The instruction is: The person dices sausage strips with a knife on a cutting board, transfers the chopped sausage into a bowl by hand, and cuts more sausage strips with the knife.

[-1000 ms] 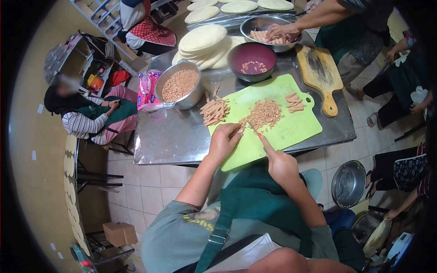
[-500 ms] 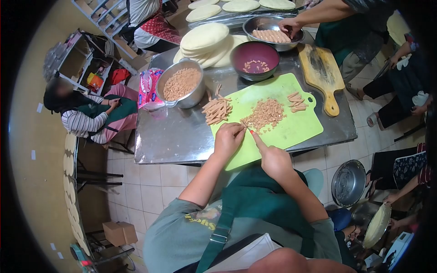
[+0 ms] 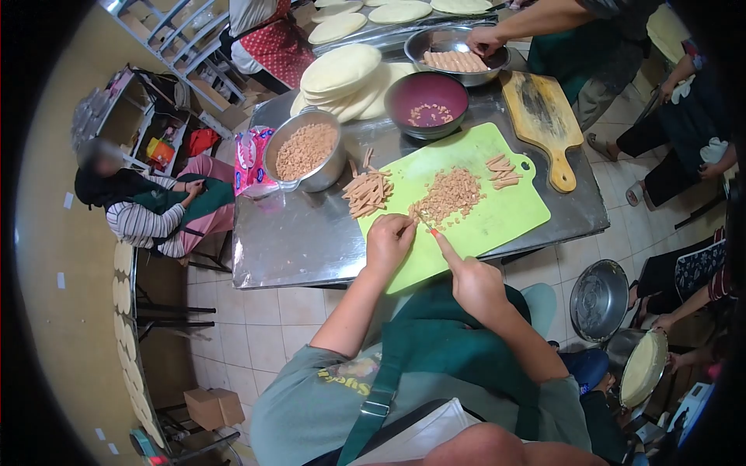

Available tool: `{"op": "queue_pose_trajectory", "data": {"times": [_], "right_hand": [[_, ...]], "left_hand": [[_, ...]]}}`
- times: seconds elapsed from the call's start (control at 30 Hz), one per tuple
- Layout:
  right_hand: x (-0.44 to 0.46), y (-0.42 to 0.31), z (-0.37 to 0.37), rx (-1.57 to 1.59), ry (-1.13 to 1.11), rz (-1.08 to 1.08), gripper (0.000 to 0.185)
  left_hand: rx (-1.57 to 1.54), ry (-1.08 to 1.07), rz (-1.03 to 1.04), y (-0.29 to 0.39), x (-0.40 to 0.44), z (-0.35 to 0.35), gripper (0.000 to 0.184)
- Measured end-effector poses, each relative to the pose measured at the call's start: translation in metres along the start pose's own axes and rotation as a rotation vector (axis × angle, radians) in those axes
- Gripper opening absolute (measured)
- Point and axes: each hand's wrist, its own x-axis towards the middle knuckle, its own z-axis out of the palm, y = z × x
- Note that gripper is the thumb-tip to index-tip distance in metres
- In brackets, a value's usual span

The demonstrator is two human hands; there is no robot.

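Note:
My right hand (image 3: 475,286) grips a small knife (image 3: 434,231) with a red-orange handle, its index finger stretched along the top. The blade touches pinkish-brown sausage strips (image 3: 415,215) that my left hand (image 3: 390,239) pinches on the green cutting board (image 3: 509,221); its fingertips partly cover them. Just beyond the blade lies a heap of diced sausage (image 3: 451,193). Uncut sausage sticks (image 3: 367,192) are piled at the board's left edge, partly on the metal table (image 3: 272,256). A few more sticks (image 3: 503,171) rest near the board's right corner.
Behind the board stand a pot of diced sausage (image 3: 307,151) and a purple-lined bowl (image 3: 427,101). Round flat dough (image 3: 342,70) is stacked at the back. A wooden board (image 3: 544,124) lies right. A co-worker's hand (image 3: 486,39) reaches into a steel bowl (image 3: 420,48) of sausages.
The view has shifted slightly. My hands stay at the same spot on the board, with the knife blade slightly farther from my left fingertips.

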Motion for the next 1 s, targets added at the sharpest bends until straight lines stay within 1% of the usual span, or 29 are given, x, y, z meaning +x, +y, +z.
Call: {"op": "queue_pose_trajectory", "data": {"times": [0.17, 0.3, 0.4, 0.47, 0.53, 0.6, 0.7, 0.77, 0.8, 0.87, 1.0], "right_hand": [[0.012, -0.001, 0.017, -0.063, -0.03, -0.028, 0.072], [-0.009, -0.002, 0.012, -0.02, -0.045, 0.017, 0.071], [-0.012, 0.002, 0.005, 0.008, -0.055, 0.021, 0.071], [-0.008, 0.002, 0.003, 0.034, -0.051, 0.025, 0.071], [0.003, -0.004, 0.003, 0.035, -0.034, 0.018, 0.071], [0.01, -0.006, 0.011, 0.018, -0.063, 0.032, 0.071], [0.003, -0.007, 0.016, 0.014, -0.076, 0.04, 0.071], [-0.007, -0.006, 0.01, 0.017, -0.053, 0.039, 0.071], [-0.013, -0.005, 0.005, 0.016, -0.079, 0.05, 0.071], [-0.017, -0.003, 0.0, 0.017, -0.111, 0.062, 0.071], [-0.005, -0.003, 0.0, 0.033, -0.067, 0.038, 0.071]], "left_hand": [[-0.018, 0.041, 0.036, 0.001, -0.002, 0.001, 0.007], [-0.026, 0.042, 0.003, 0.002, -0.001, 0.0, 0.007], [-0.036, -0.005, -0.054, 0.002, -0.002, -0.001, 0.007], [-0.009, 0.029, 0.012, 0.001, -0.003, 0.001, 0.006], [-0.008, 0.042, 0.025, 0.002, -0.005, 0.002, 0.006], [-0.003, 0.057, 0.037, 0.003, -0.006, 0.003, 0.006], [-0.026, 0.055, 0.008, 0.002, -0.007, 0.002, 0.005], [-0.025, 0.056, 0.004, 0.002, -0.004, 0.002, 0.006], [-0.03, 0.062, 0.005, 0.002, -0.002, 0.002, 0.006], [-0.068, 0.003, -0.06, 0.001, -0.003, 0.0, 0.006], [-0.063, 0.023, -0.051, 0.003, -0.004, 0.0, 0.007]]}}
